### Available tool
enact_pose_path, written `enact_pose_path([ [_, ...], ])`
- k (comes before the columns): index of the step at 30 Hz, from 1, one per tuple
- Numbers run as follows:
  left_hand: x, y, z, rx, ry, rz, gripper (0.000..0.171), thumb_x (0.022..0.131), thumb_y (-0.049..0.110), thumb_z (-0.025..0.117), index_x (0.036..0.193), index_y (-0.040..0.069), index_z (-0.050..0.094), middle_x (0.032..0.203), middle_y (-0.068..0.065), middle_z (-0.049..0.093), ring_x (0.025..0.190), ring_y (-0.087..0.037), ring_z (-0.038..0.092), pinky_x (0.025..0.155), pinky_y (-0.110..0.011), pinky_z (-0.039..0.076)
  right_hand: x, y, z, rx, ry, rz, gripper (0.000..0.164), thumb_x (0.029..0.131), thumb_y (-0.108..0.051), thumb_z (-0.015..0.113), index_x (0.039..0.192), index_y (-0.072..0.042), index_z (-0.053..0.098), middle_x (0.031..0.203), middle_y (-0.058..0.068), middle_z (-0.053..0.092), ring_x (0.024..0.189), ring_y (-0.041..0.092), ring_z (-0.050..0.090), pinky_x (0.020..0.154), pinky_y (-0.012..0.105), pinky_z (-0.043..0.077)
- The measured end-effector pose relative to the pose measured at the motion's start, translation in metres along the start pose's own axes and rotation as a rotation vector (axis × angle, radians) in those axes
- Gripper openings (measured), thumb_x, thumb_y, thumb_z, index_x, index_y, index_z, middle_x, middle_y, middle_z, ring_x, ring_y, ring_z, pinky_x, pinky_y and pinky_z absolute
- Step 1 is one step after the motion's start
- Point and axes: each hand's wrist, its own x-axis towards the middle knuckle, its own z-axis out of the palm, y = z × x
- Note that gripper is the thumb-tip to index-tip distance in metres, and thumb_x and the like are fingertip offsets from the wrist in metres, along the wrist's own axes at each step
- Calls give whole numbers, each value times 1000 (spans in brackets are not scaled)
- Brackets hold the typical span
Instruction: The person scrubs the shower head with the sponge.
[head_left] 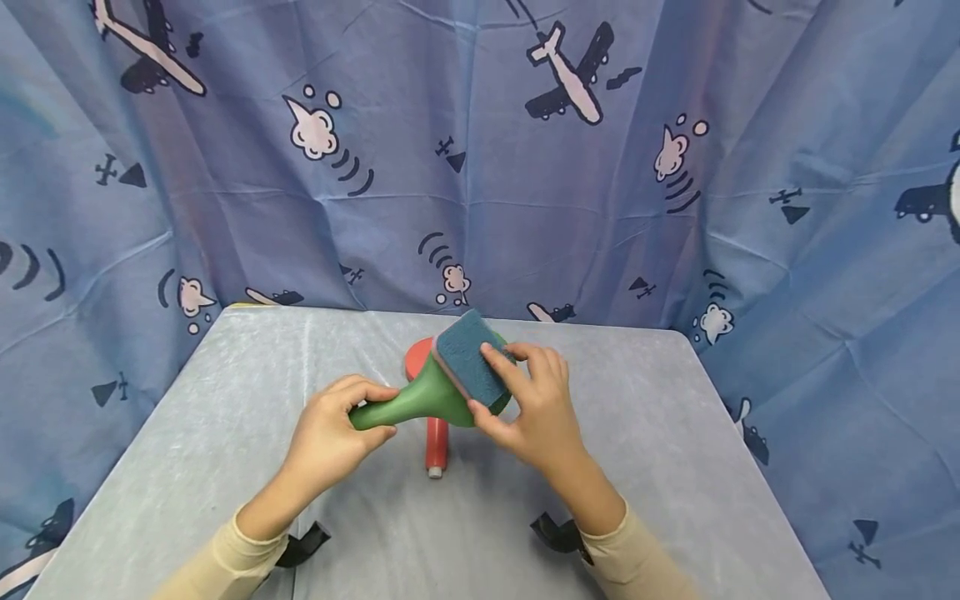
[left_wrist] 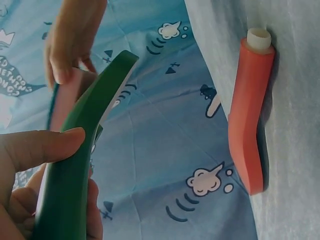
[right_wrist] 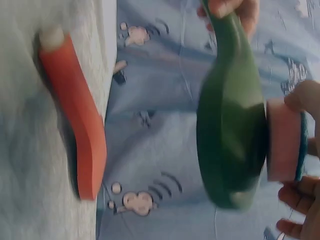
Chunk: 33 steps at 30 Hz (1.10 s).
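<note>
My left hand (head_left: 330, 421) grips the handle of a green shower head (head_left: 420, 398) and holds it above the table. With fingers and thumb at its edges, my right hand (head_left: 543, 408) holds a sponge (head_left: 469, 358), teal on one side and pink on the other. The pink side (right_wrist: 285, 140) faces the back of the shower head and lies against or very close to it. Beneath them a red shower head (head_left: 437, 446) lies on the table, its pale connector end towards me; the green one partly hides it in the head view.
A pale grey cloth covers the table (head_left: 225, 467). Behind and at both sides hangs a blue curtain (head_left: 405, 217) printed with aeroplanes. Black straps (head_left: 303, 546) show at both wrists, by the beige sleeves (head_left: 232, 558).
</note>
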Motion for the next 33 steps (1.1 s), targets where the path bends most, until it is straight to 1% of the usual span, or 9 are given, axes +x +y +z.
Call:
enact_pose_path([
  [4,0,-1,-1,-20,13,-3,47,67,4,93,108,22,79,102,14,71,89,-8,63,74,-25,52,0,-7,1,-22,-13,-95,62,81,-42,75,137,-15,66,117,18,60,106,36,54,94,57,40],
  [10,1,-1,-2,-47,36,48,47,66,1,93,107,20,79,100,14,71,89,-8,64,74,-22,53,2,10,-8,-36,94,169,62,81,-38,77,137,-14,66,116,18,61,103,37,52,92,56,36],
  [12,1,-1,-2,-49,46,60,48,66,0,93,107,20,79,100,15,71,90,-8,64,74,-20,53,2,10,-9,-18,107,193,61,83,-39,77,137,-13,66,116,18,61,103,37,51,93,56,35],
  [14,0,-1,-3,-51,57,62,49,65,-1,93,107,20,79,101,14,72,90,-8,64,74,-19,52,1,5,-6,-1,107,148,61,84,-43,75,137,-13,66,116,19,61,104,38,51,93,56,36],
  [19,1,-1,-4,-54,87,60,49,65,-1,93,108,19,80,101,13,72,91,-8,65,74,-17,51,2,-16,4,8,65,-109,60,82,-42,74,134,-13,68,116,19,60,105,37,55,95,57,40],
  [21,2,-2,-4,-61,97,61,49,65,0,93,108,19,80,100,13,73,91,-8,64,74,-17,50,2,-16,4,-8,55,-134,61,80,-41,75,134,-14,68,116,18,60,105,37,55,94,57,41],
  [29,2,-1,-4,-113,113,67,50,63,-2,93,107,20,80,99,13,73,92,-9,64,75,-15,50,5,12,-13,-41,156,177,60,84,-40,73,136,-11,67,116,19,62,105,39,52,94,56,37],
  [31,2,-1,-5,-122,120,65,50,63,-3,93,106,19,80,100,12,73,92,-9,64,75,-15,50,5,9,-12,-18,158,155,60,83,-39,74,135,-11,67,116,20,61,105,39,52,94,55,37],
  [33,1,-2,-6,-134,126,52,50,63,-4,93,106,19,80,101,11,73,92,-9,64,76,-15,50,4,-2,-7,0,142,65,60,82,-40,74,134,-11,68,115,20,61,104,38,53,93,55,39],
])
